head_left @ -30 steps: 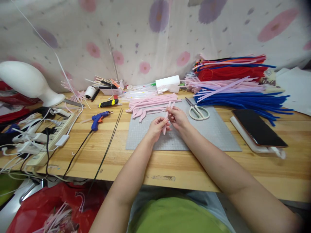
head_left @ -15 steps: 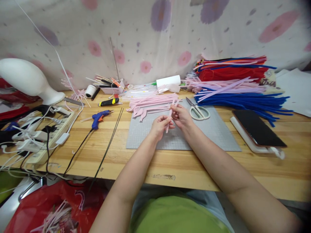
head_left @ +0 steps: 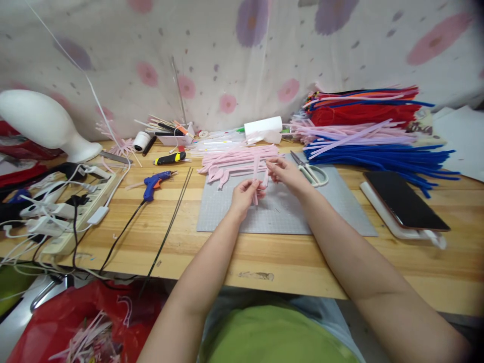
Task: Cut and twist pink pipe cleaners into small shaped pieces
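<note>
Both hands work above a grey cutting mat [head_left: 333, 212] on a wooden table. My left hand [head_left: 245, 194] pinches the lower part of a folded pink pipe cleaner [head_left: 256, 177] that stands nearly upright. At its upper end my right hand [head_left: 288, 174] grips the same pipe cleaner with closed fingers. Just beyond the hands lies a pile of bent pink pipe cleaners [head_left: 236, 161] on the mat's far edge. White-handled scissors [head_left: 312, 172] rest on the mat right of my right hand.
Stacks of red, pink and blue pipe cleaners [head_left: 370, 136] fill the back right. A dark phone [head_left: 406, 201] lies on a white case. A blue glue gun [head_left: 155, 180], a power strip [head_left: 71, 212] with cables, and a white foam head [head_left: 41, 126] occupy the left.
Both hands have shifted slightly away from me toward the pink pile, and the pipe cleaner has turned from slanted to nearly upright. My right hand now reaches higher on it.
</note>
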A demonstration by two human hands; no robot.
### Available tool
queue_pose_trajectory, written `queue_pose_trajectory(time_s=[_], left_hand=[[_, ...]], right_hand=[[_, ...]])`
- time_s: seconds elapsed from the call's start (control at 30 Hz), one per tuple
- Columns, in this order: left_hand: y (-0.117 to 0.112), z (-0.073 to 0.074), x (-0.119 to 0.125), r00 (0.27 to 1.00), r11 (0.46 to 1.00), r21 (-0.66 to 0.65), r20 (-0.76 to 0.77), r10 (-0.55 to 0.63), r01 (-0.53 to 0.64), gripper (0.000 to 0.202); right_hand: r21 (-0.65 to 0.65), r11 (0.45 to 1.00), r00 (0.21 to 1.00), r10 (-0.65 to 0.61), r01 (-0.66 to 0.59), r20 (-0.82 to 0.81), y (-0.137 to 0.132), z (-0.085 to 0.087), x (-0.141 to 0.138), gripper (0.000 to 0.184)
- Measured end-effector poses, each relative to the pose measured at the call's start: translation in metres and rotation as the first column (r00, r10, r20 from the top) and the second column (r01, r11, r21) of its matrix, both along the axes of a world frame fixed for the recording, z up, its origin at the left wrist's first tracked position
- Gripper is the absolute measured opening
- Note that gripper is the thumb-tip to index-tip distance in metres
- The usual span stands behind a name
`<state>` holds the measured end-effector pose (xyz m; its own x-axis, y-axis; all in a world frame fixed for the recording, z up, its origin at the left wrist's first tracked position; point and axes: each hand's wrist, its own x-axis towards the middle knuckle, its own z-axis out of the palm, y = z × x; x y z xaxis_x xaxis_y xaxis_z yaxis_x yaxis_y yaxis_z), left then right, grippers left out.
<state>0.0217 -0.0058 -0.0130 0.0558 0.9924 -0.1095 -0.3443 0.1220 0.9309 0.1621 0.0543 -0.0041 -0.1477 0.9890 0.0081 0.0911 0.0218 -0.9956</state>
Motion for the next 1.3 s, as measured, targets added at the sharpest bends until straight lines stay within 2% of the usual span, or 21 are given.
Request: queue_pose_trajectory(time_s=[0.03, 0.07, 0.1, 0.17, 0.27, 0.37, 0.43, 0.47, 0.53, 0.6, 0.63, 0.67, 0.73, 0.8, 0.97, 1.13, 1.3], left_hand=[[0.0, 0.001, -0.002, 1.0, 1.0, -0.002, -0.003, 0.019, -0.019, 0.029], [0.001, 0.001, -0.003, 0.999, 0.999, -0.006, -0.004, 0.035, -0.035, 0.029], [0.002, 0.0, -0.005, 0.999, 0.999, -0.009, -0.005, 0.047, -0.047, 0.028], [0.003, -0.001, -0.007, 0.998, 0.998, -0.015, -0.006, 0.068, -0.068, 0.028], [0.004, -0.003, -0.008, 0.994, 0.994, -0.012, -0.014, 0.11, -0.11, 0.025], [0.004, -0.004, -0.008, 0.987, 0.987, -0.002, -0.02, 0.159, -0.159, 0.023], [0.005, -0.004, -0.007, 0.983, 0.983, -0.01, -0.022, 0.183, -0.183, 0.023], [0.005, -0.004, -0.006, 0.981, 0.981, -0.017, -0.02, 0.192, -0.193, 0.024], [0.006, -0.005, -0.006, 0.977, 0.976, -0.021, -0.011, 0.215, -0.215, 0.024], [0.007, -0.006, -0.007, 0.972, 0.972, -0.008, -0.002, 0.236, -0.236, 0.025], [0.008, -0.007, -0.008, 0.971, 0.971, 0.001, 0.0, 0.24, -0.24, 0.025], [0.008, -0.007, -0.009, 0.971, 0.971, 0.008, 0.002, 0.24, -0.24, 0.025], [0.009, -0.008, -0.01, 0.973, 0.973, 0.01, 0.003, 0.229, -0.229, 0.026], [0.009, -0.007, -0.011, 0.975, 0.975, -0.006, 0.003, 0.22, -0.22, 0.027], [0.008, -0.006, -0.009, 0.981, 0.979, -0.054, -0.024, 0.194, -0.195, 0.027], [0.004, -0.005, -0.006, 0.995, 0.998, -0.028, -0.09, 0.052, -0.055, 0.03], [0.004, -0.007, -0.008, 0.989, 0.995, -0.001, -0.105, 0.102, -0.102, 0.027]], right_hand=[[0.034, 0.996, 0.982, -0.085, 0.081, 0.169, 0.003, -0.004, 0.004, 0.034], [0.073, 0.99, 0.932, -0.136, 0.118, 0.337, 0.005, -0.009, 0.008, 0.031], [0.112, 0.985, 0.859, -0.167, 0.129, 0.485, 0.006, -0.013, 0.01, 0.028], [0.158, 0.985, 0.734, -0.161, 0.074, 0.66, 0.005, -0.019, 0.009, 0.027], [0.201, 0.978, 0.602, -0.197, 0.061, 0.774, -0.002, -0.021, 0.0, 0.031], [0.226, 0.969, 0.534, -0.242, 0.096, 0.81, -0.007, -0.018, -0.009, 0.025], [0.192, 0.976, 0.553, -0.217, 0.104, 0.804, -0.007, -0.016, -0.012, 0.014], [0.151, 0.983, 0.591, -0.186, 0.109, 0.785, -0.006, -0.015, -0.012, 0.01], [0.025, 0.993, 0.743, -0.101, 0.113, 0.662, -0.005, -0.013, -0.011, 0.008], [-0.125, 0.991, 0.926, 0.004, 0.047, 0.379, -0.006, -0.009, -0.01, 0.011], [-0.182, 0.983, 0.978, 0.057, -0.019, 0.202, -0.008, -0.007, -0.01, 0.013], [-0.217, 0.972, 0.994, 0.1, -0.09, 0.036, -0.01, -0.004, -0.011, 0.015], [-0.237, 0.953, 0.975, 0.153, -0.189, -0.163, -0.016, 0.003, -0.015, 0.025], [-0.229, 0.948, 0.959, 0.166, -0.219, -0.23, -0.022, 0.01, -0.02, 0.032], [-0.144, 0.978, 0.954, 0.109, -0.154, -0.281, -0.025, 0.01, -0.031, 0.038], [-0.124, 0.992, 0.949, -0.03, -0.01, -0.315, -0.021, -0.003, -0.035, 0.042], [-0.128, 0.989, 0.951, 0.031, -0.074, -0.307, -0.02, 0.001, -0.031, 0.043]])
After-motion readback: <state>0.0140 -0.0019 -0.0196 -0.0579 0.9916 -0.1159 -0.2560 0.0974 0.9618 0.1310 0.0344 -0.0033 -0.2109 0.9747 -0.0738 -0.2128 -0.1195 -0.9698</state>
